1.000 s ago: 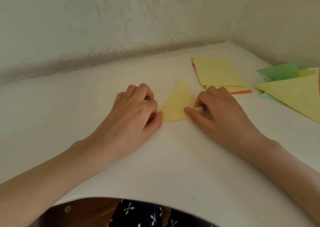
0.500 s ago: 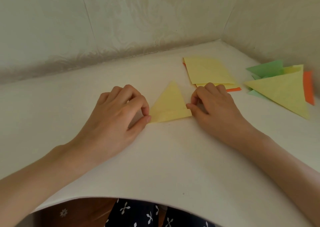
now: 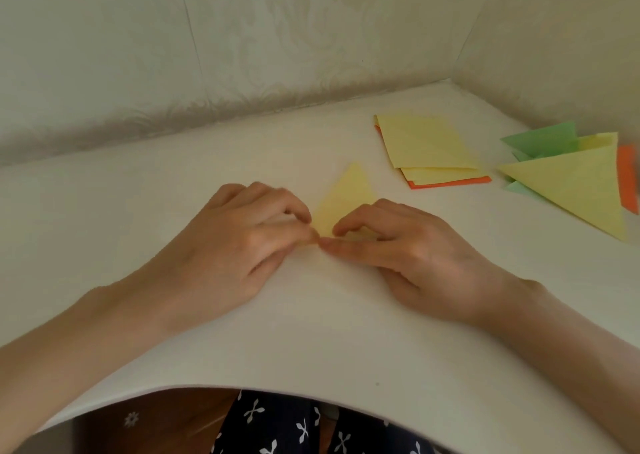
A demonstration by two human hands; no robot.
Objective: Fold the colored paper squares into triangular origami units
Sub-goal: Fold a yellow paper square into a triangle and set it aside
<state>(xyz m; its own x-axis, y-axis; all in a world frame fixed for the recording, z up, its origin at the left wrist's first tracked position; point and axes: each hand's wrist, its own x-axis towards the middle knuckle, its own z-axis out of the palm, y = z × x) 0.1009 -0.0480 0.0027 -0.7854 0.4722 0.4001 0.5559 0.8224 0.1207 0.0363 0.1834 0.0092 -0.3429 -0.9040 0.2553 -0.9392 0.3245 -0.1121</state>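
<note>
Pinched the small folded yellow paper triangle (image 3: 349, 194) at its seven o'clock corner with left hand (image 3: 239, 242) and right hand (image 3: 412, 249), both equally near, apex aimed at twelve.

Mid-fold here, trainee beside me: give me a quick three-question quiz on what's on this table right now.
1. True or false: the left hand and the right hand both touch the small yellow paper triangle.
2. The bottom sheet under the stack of yellow paper squares is: A green, B orange, C blue.
3. Fill in: the large yellow folded paper triangle lies on the person's ____ side.
Key: 1 true; 2 B; 3 right.
</note>
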